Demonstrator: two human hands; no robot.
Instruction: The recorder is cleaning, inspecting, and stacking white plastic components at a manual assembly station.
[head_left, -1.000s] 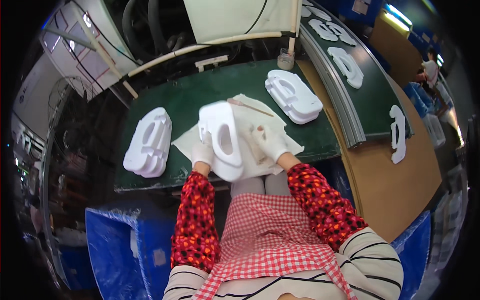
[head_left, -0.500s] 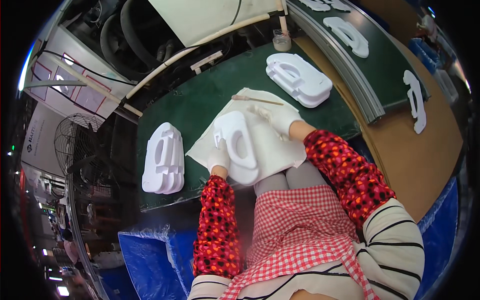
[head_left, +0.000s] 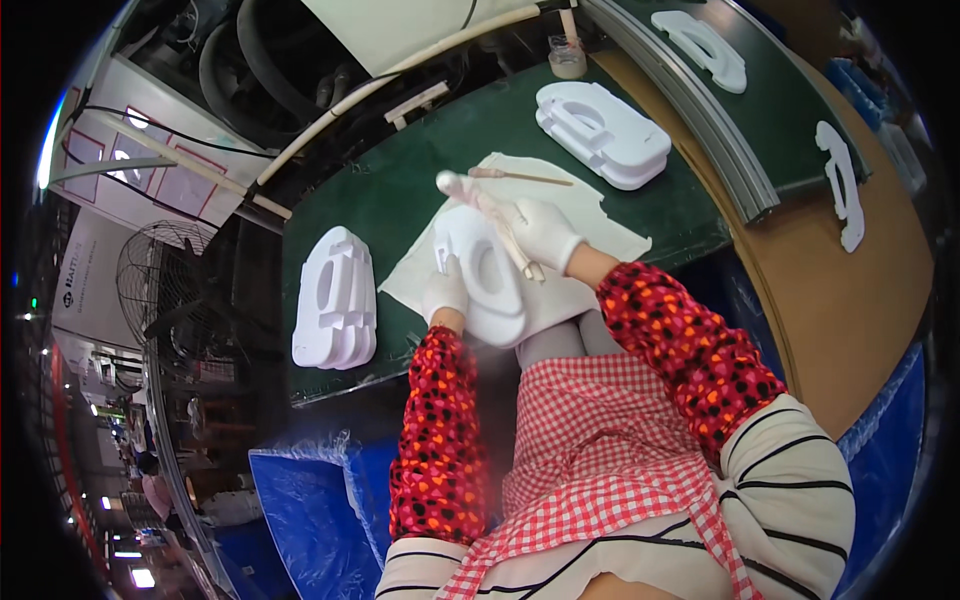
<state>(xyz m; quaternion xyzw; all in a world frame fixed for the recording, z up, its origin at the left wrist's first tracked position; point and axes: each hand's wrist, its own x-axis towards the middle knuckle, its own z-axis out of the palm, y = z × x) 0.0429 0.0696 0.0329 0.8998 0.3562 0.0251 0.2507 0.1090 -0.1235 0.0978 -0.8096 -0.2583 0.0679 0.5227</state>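
Observation:
A white moulded foam piece [head_left: 487,283] with an oval opening lies on a white cloth [head_left: 560,215] at the near edge of the green table [head_left: 420,160]. My left hand [head_left: 445,290], in a white glove, grips the piece's left side. My right hand [head_left: 541,232], also gloved, holds a wooden-handled brush [head_left: 490,212] slanted across the piece, its pale head up past the far end. A thin wooden stick [head_left: 520,177] lies on the cloth beyond.
One stack of white foam pieces [head_left: 335,300] sits to the left, another stack [head_left: 603,133] at the far right. A small jar [head_left: 567,58] stands at the back. A metal rail [head_left: 690,110] borders a second green surface with flat white pieces [head_left: 703,45]. Blue crates stand below.
The view has swung, so the table sits higher and further right. My right hand now holds the brush across the foam piece. My left hand stays on the piece.

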